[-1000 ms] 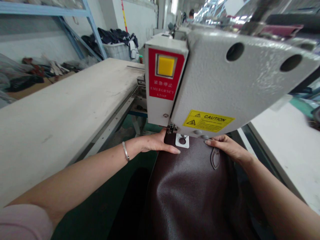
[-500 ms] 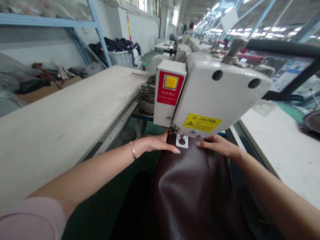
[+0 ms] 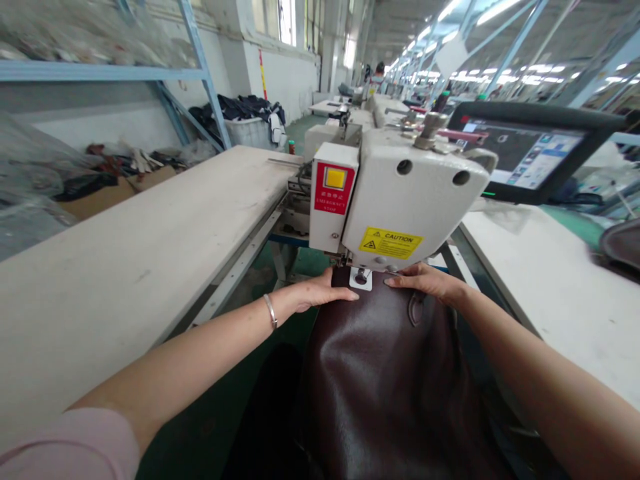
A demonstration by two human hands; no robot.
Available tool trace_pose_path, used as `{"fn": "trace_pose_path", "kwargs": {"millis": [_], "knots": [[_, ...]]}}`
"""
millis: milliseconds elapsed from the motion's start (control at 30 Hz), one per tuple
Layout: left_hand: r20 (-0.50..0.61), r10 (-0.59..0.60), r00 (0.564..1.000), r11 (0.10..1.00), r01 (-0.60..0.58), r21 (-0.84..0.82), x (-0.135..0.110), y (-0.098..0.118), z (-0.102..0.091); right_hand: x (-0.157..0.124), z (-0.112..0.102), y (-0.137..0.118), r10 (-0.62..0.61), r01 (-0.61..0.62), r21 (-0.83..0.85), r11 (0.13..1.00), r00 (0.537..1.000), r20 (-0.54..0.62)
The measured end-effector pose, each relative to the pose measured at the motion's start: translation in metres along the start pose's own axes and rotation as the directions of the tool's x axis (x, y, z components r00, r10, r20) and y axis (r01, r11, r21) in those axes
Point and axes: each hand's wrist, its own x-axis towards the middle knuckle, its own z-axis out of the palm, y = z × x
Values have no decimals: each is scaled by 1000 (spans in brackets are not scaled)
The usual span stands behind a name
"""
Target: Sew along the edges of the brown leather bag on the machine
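Note:
A dark brown leather bag (image 3: pixel 370 373) hangs below the head of a white sewing machine (image 3: pixel 415 193), its upper edge under the needle area. My left hand (image 3: pixel 323 292) grips the bag's left edge, thumb flat on the front and fingers hidden behind. On the right side, my right hand (image 3: pixel 425 281) pinches the upper edge, thumb on top. Between my hands sits a small white plate (image 3: pixel 367 283) with a round opening, lying against the leather. A leather loop (image 3: pixel 416 310) is attached to the bag below my right hand.
White tabletops lie left (image 3: pixel 150 233) and right (image 3: pixel 560 267) of the machine. An emergency stop box (image 3: pixel 320 233) is on the machine's front. A monitor (image 3: pixel 525 153) stands at right. Behind are a blue rack (image 3: pixel 110 71), a bin of dark cloth (image 3: pixel 247 130) and a distant person (image 3: pixel 379 75).
My view has shifted, so the machine appears smaller and the monitor shows more fully. Both hands keep their hold on the bag, which stays nearly in place under the machine.

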Motion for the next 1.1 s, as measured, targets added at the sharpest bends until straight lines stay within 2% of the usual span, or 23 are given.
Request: {"fn": "trace_pose_path", "kwargs": {"millis": [67, 233, 433, 633, 700, 767, 900, 967, 1033, 1100], "knots": [[-25, -7, 1000, 1000, 7, -4, 3, -3, 1, 2, -2, 1, 2, -2, -6, 1000, 1000, -3], [-69, 15, 998, 999, -17, -31, 12, -5, 9, -2, -7, 2, -6, 5, -3, 1000, 995, -96], [-40, 185, 982, 982, -187, -32, 1, -8, 20, -19, -1, 2, 80, -79, 40, 996, 997, -23], [-124, -10, 992, 998, 3, -58, -10, -13, 10, -4, 5, -1, -31, 30, -14, 999, 997, -72], [-131, -7, 991, 997, -4, -80, -7, -12, 9, 2, 5, 0, -48, 46, -19, 999, 993, -104], [-114, 48, 992, 994, -59, -95, -6, -10, 11, 3, 4, 3, -61, 57, -32, 998, 988, -139], [-63, 136, 989, 980, -144, -141, -18, -9, 18, -8, 5, 14, -111, 84, -98, 992, 945, -308], [-80, 65, 995, 980, -79, -183, -29, -11, 22, -17, 6, 22, -89, 51, -111, 993, 923, -375], [-98, -20, 995, 971, -4, -240, -37, -15, 26, -23, 8, 32, -38, 6, -87, 996, 926, -375], [-93, -52, 994, 957, 23, -288, -41, -19, 28, -27, 10, 41, -21, -5, -70, 998, 933, -360]]}}
